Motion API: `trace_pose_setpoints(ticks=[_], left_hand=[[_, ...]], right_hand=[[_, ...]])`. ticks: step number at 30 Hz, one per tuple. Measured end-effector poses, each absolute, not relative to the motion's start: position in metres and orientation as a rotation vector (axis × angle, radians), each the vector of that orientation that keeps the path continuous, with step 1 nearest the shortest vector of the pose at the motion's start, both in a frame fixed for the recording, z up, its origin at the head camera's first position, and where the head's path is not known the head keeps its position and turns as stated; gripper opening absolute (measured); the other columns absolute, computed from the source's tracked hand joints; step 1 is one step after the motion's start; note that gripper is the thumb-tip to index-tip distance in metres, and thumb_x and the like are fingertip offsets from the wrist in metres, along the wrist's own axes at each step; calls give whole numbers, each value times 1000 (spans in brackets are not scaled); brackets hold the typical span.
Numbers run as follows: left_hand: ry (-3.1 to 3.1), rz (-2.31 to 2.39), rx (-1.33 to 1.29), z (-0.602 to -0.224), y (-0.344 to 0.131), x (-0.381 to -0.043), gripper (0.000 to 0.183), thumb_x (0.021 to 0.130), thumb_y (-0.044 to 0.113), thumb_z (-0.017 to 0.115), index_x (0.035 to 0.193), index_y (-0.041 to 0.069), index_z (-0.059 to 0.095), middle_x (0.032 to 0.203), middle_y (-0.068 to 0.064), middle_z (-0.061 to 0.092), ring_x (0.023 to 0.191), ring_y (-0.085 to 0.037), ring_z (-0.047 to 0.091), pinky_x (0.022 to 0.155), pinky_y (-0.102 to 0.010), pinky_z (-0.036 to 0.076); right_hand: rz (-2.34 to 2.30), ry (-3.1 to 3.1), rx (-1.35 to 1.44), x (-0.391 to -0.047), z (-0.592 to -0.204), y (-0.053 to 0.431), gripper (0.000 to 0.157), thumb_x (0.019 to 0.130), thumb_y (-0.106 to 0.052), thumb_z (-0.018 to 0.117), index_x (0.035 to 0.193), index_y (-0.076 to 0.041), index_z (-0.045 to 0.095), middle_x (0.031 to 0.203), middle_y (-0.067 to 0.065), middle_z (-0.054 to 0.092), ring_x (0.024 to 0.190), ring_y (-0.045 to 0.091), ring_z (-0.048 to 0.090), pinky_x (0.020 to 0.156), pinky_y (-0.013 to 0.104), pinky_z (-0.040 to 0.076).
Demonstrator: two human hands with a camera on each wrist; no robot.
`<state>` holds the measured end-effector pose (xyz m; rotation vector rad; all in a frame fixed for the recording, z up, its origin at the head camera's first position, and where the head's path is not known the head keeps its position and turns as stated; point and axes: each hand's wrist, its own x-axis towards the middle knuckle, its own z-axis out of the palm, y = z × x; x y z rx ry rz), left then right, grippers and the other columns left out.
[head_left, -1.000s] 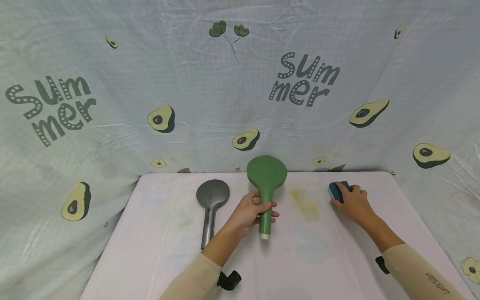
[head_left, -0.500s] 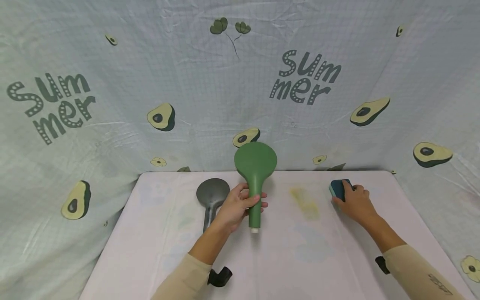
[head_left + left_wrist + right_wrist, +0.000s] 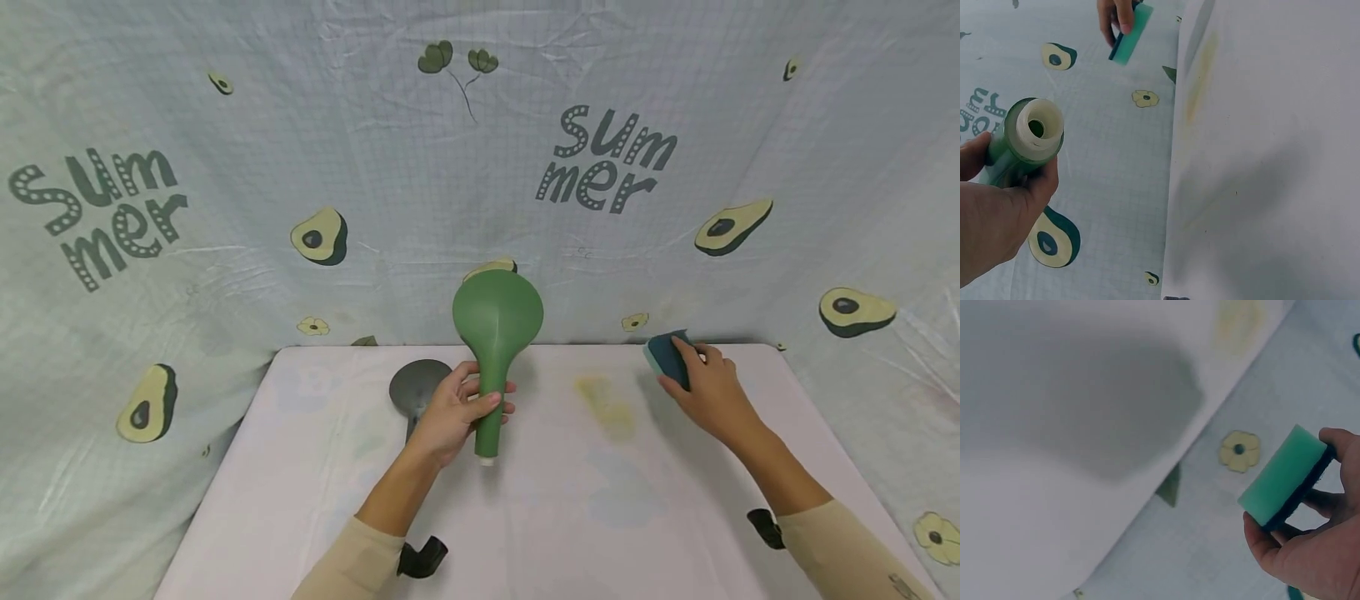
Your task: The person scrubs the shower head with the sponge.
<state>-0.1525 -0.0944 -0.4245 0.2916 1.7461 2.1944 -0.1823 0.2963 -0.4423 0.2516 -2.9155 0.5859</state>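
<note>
- Head: the left hand gripped a green shower head by its handle above the table, partly covering a grey one; the right hand pinched a sponge near a yellow stain
- Left wrist: the handle's pale collar showed its hollow mouth, hidden from the head camera
- Right wrist: the sponge's teal foam showed broadly, fingers and thumb clasping its ends
</note>
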Motion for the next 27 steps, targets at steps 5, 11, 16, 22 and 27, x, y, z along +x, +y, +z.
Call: trace_pose_setpoints(ticks=[5, 11, 16, 22, 27], left_hand=[[1740, 2206, 284, -425, -94, -150, 48, 101, -2, 60, 145, 1, 41, 138, -35, 57, 95, -16, 75, 97, -46, 59], [1775, 2253, 298, -427, -92, -145, 49, 101, -3, 60, 146, 4, 42, 137, -30, 60, 98, -16, 74, 94, -36, 59], [1808, 2273, 357, -427, -89, -144, 52, 100, -4, 61, 148, 4, 42, 137, -30, 60, 100, -20, 73, 96, -33, 57], [1843, 2272, 426, -428, -86, -145, 54, 101, -4, 60, 151, 3, 40, 139, -33, 58, 101, -17, 72, 99, -33, 54], [1834, 2272, 472, -431, -82, -147, 54, 101, -5, 60, 150, 0, 40, 138, -36, 57, 101, -15, 72, 98, -33, 55]], right_hand=[[623, -2816, 393, -176, -422, 273, 69, 98, -21, 71, 154, 5, 39, 144, 44, 39, 121, 66, 43, 93, 75, 44], [643, -2642, 586, -174, -406, 241, 70, 93, -14, 78, 153, -4, 45, 150, 35, 41, 126, 56, 48, 94, 71, 49], [643, -2527, 698, -171, -392, 213, 76, 89, -17, 83, 155, -13, 46, 155, 25, 40, 135, 47, 47, 97, 65, 53], [455, -2352, 913, -167, -375, 183, 78, 83, -20, 87, 152, -14, 51, 156, 23, 43, 137, 45, 49, 105, 63, 50], [325, -2233, 1073, -163, -371, 161, 75, 81, -20, 90, 148, -17, 56, 154, 23, 45, 134, 44, 51, 106, 61, 49]])
